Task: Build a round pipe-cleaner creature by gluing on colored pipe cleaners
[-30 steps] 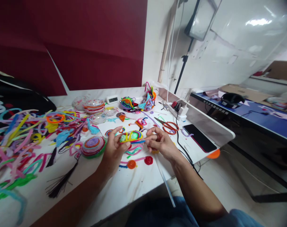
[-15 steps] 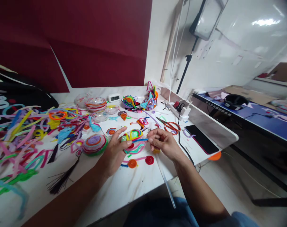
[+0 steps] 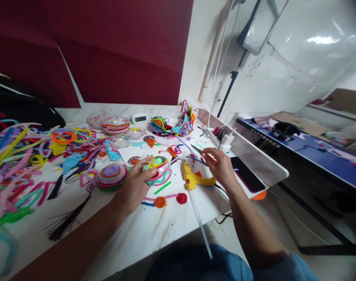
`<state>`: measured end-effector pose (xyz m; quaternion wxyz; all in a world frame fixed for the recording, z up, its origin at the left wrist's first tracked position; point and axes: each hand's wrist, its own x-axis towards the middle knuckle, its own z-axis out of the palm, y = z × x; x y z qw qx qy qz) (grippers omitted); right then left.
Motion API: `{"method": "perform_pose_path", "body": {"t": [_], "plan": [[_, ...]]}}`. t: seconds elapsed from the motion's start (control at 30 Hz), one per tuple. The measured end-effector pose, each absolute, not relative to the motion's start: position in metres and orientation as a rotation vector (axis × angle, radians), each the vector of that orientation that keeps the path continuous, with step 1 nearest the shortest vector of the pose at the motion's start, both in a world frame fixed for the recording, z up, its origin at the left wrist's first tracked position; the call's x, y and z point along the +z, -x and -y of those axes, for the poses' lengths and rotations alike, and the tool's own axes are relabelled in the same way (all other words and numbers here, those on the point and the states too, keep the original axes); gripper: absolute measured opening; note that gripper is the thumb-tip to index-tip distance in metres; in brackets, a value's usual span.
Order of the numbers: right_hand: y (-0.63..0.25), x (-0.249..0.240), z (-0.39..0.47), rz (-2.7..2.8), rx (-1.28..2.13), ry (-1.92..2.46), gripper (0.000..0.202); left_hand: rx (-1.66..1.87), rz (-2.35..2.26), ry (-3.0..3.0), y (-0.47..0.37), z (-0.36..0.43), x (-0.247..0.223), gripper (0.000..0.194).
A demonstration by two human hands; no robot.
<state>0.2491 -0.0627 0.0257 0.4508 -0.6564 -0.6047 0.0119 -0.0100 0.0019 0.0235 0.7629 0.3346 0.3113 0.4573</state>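
My left hand (image 3: 136,183) is closed on a round decorated piece (image 3: 160,168) with yellow, green and pink pipe cleaner on it. At the right, my right hand (image 3: 220,166) is closed around the handles of the orange scissors (image 3: 211,158), whose blades point to the upper left. A blue pipe cleaner (image 3: 197,159) lies by the scissors. The yellow glue gun (image 3: 191,177), with a long clear glue stick, rests between my hands. A short green strip (image 3: 163,187) lies below the decorated piece, near an orange coil (image 3: 160,201) and a red coil (image 3: 181,198).
Loose pipe cleaners (image 3: 22,156) heap at the left. A striped purple disc (image 3: 111,173) sits beside my left hand. Farther back are clear bowls (image 3: 115,127), a small clock (image 3: 139,118) and a power strip (image 3: 221,142). A phone (image 3: 248,175) lies near the right edge.
My right hand has moved right and up from the blue pipe cleaner to the scissors. The glue gun is now uncovered. My left hand still holds the decorated piece.
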Motion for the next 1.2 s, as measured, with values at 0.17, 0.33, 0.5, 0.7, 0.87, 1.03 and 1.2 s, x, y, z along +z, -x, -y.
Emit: {"method": "perform_pose_path", "body": {"t": [0.17, 0.33, 0.5, 0.7, 0.87, 1.03, 1.2], "plan": [[-0.241, 0.022, 0.087, 2.023, 0.001, 1.727, 0.03, 0.984, -0.681, -0.738, 0.01, -0.003, 0.021, 0.044], [-0.225, 0.011, 0.095, 2.305, 0.001, 1.916, 0.051, 0.944, -0.682, -0.741, 0.01, 0.002, 0.025, 0.05], [-0.223, 0.005, 0.085, 2.279, -0.057, 1.939, 0.043, 0.946, -0.667, -0.744, 0.01, 0.005, 0.026, 0.057], [-0.236, 0.014, 0.093, 2.073, 0.216, 1.688, 0.055, 0.975, -0.673, -0.757, 0.01, 0.001, 0.02, 0.052], [-0.238, 0.029, 0.105, 1.624, 0.591, 1.495, 0.04, 1.028, -0.691, -0.74, 0.01, -0.002, 0.019, 0.05], [-0.227, 0.03, 0.115, 1.286, 0.896, 1.31, 0.034, 1.059, -0.694, -0.745, 0.01, -0.005, 0.017, 0.048], [-0.218, 0.026, 0.12, 1.243, 1.018, 1.241, 0.041, 1.057, -0.692, -0.751, 0.01, -0.006, 0.014, 0.048]]}}
